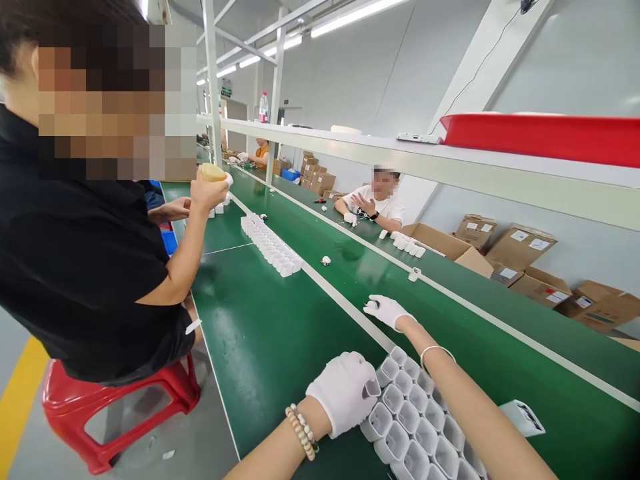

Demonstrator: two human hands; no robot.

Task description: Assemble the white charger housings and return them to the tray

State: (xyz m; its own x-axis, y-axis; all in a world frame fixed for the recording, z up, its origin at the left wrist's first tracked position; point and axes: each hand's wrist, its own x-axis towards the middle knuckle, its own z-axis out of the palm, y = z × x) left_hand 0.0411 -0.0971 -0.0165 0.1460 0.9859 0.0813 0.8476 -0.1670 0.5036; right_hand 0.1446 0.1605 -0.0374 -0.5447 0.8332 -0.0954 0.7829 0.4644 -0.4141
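Note:
My left hand [345,392], in a white glove, is closed around a white plastic cup-like housing [371,388] at the near corner of a block of similar housings. Those open-topped white housings [426,433] stand in tight rows, several deep, on the green bench. Farther out, my right hand [388,312], also gloved, reaches over the green belt with its fingers closed on a small white-and-dark part [373,305]. The part is mostly hidden by the fingers. A single white housing [523,418] lies on its side to the right of my right forearm.
A co-worker in black [85,253] sits at left on a red stool [120,407], holding a yellowish object [213,173]. More white housings [273,248] stand ahead. Another small part [325,261] lies on the belt. A white shelf [380,148] spans above; another person [383,200] sits opposite.

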